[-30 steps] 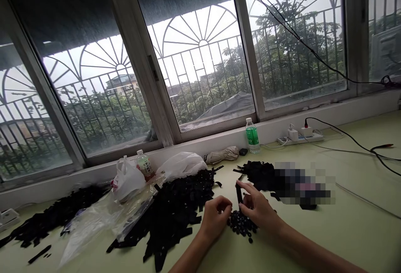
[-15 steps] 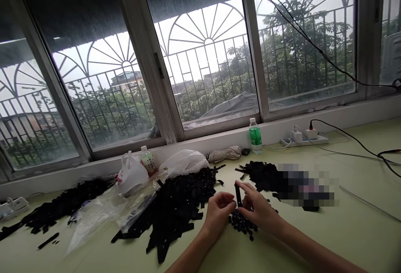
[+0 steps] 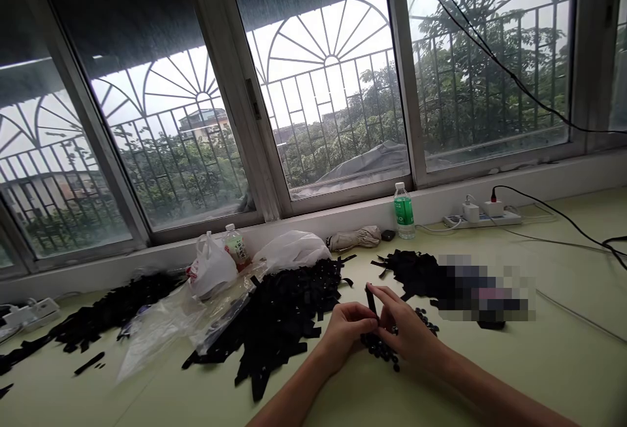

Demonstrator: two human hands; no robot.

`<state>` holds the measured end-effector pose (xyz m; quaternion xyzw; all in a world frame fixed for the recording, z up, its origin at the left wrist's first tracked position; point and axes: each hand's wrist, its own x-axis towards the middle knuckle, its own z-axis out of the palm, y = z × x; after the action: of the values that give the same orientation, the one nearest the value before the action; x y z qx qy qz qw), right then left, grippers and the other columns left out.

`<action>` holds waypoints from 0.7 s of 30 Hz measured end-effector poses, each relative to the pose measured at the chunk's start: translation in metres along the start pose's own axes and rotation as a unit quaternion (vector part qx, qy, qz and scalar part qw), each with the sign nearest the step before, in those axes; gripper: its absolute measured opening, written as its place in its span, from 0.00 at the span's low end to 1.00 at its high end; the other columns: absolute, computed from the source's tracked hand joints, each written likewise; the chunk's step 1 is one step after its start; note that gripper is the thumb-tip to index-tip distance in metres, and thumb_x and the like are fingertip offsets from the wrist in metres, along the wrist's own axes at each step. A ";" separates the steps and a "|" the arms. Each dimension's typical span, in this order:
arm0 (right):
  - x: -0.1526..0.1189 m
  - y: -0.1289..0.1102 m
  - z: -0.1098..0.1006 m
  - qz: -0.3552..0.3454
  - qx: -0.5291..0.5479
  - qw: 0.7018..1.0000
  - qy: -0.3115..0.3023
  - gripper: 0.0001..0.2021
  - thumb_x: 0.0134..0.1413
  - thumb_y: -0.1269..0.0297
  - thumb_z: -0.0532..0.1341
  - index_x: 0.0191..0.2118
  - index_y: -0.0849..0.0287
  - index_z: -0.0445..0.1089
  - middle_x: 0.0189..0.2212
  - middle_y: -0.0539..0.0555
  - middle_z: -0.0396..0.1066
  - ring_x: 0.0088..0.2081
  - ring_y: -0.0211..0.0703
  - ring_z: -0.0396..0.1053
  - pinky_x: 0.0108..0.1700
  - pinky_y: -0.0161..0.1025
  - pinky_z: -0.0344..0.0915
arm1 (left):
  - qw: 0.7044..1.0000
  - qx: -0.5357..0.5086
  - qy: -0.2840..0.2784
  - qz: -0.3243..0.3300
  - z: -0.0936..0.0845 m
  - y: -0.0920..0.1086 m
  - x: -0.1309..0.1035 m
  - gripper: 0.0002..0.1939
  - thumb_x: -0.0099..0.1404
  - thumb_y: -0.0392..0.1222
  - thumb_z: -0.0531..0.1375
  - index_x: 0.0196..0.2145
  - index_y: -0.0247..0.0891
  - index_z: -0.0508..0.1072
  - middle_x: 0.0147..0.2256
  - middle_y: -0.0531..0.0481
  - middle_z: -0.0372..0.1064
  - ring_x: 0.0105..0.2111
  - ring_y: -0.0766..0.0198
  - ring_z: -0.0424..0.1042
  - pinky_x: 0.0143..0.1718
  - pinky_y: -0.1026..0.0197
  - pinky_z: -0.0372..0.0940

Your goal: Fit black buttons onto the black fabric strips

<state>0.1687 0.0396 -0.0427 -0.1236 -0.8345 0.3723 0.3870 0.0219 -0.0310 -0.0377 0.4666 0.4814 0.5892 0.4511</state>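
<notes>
A narrow black strip (image 3: pixel 371 299) stands nearly upright between my hands. My right hand (image 3: pixel 410 330) grips it, with a finger at its top end and the thumb lower down. The closed fingers of my left hand (image 3: pixel 349 332) meet the strip's lower end; what they pinch is hidden. Below and between the hands lie several small round black pieces (image 3: pixel 381 350), like buttons or snaps, partly covered by the fingers. More of these round pieces (image 3: pixel 427 320) show just beyond my right hand.
Heaps of black strips lie left of my hands (image 3: pixel 279 322), at far left (image 3: pixel 112 306) and behind right (image 3: pixel 409 270). Clear plastic (image 3: pixel 157 329), a white bag (image 3: pixel 213 267), two bottles (image 3: pixel 404 211) and a power strip (image 3: pixel 490 219) line the window side. A pixelated patch covers the right heap.
My left hand has moved right, its fingertips now against the strip's lower end. The strip leans slightly more. The whole view has shifted a little.
</notes>
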 end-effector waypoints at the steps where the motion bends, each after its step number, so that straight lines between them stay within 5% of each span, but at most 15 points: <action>1: 0.000 0.000 0.000 0.001 0.000 1.000 -0.002 0.33 0.47 0.74 0.54 0.61 0.54 0.50 0.52 0.60 0.57 0.28 0.35 0.65 0.31 0.38 0.70 | 1.000 -0.002 0.002 -0.002 0.000 -0.001 0.000 0.10 0.46 0.38 0.69 0.27 0.31 0.76 0.24 0.48 0.71 0.25 0.67 0.67 0.29 0.65 0.59; 11: -0.002 0.001 0.000 -0.013 -0.026 1.000 -0.002 0.32 0.49 0.74 0.54 0.62 0.53 0.50 0.54 0.59 0.56 0.28 0.34 0.64 0.33 0.38 0.70 | 0.999 -0.051 0.000 0.000 0.000 -0.002 0.004 0.19 0.45 0.35 0.70 0.37 0.34 0.73 0.25 0.52 0.68 0.26 0.68 0.67 0.31 0.66 0.59; 21: -0.002 0.002 -0.001 -0.027 -0.051 0.998 -0.019 0.35 0.50 0.76 0.52 0.63 0.50 0.46 0.57 0.60 0.53 0.28 0.35 0.64 0.34 0.38 0.70 | 1.000 -0.023 -0.012 0.010 0.001 -0.002 0.002 0.10 0.50 0.39 0.67 0.29 0.31 0.74 0.27 0.47 0.71 0.28 0.64 0.68 0.32 0.63 0.59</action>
<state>0.1706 0.0409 -0.0449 -0.1135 -0.8624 0.3209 0.3746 0.0230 -0.0287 -0.0388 0.4680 0.4576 0.5986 0.4618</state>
